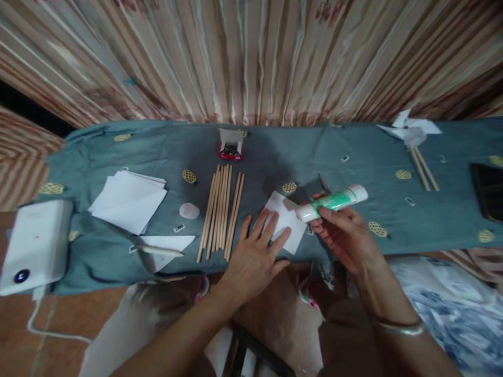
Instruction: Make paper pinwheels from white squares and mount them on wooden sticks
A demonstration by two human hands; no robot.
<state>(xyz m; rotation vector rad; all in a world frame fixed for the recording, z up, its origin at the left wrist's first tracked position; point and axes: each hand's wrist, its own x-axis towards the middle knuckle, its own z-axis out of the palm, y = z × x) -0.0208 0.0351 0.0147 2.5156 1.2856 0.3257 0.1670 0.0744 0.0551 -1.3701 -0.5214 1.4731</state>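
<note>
My left hand (255, 256) lies with fingers spread on a square sheet of white paper (293, 238), pressing it against the cloth near the table's front edge. Fingers wrapped round it, my right hand (341, 233) holds a white and green glue stick (334, 203), its left end over the paper's right corner. A round white cap (189, 211) lies on the cloth further left. Between that cap and my left hand are several thin wooden sticks (218, 209), laid side by side.
A stack of white paper (129, 201) and a folded piece (168, 243) are at left, near a white device (37, 246) with a cable. An open red box (231, 146) of small dark items stands behind the sticks. Paper pinwheels (412, 131) on sticks and a dark object (487, 191) lie right.
</note>
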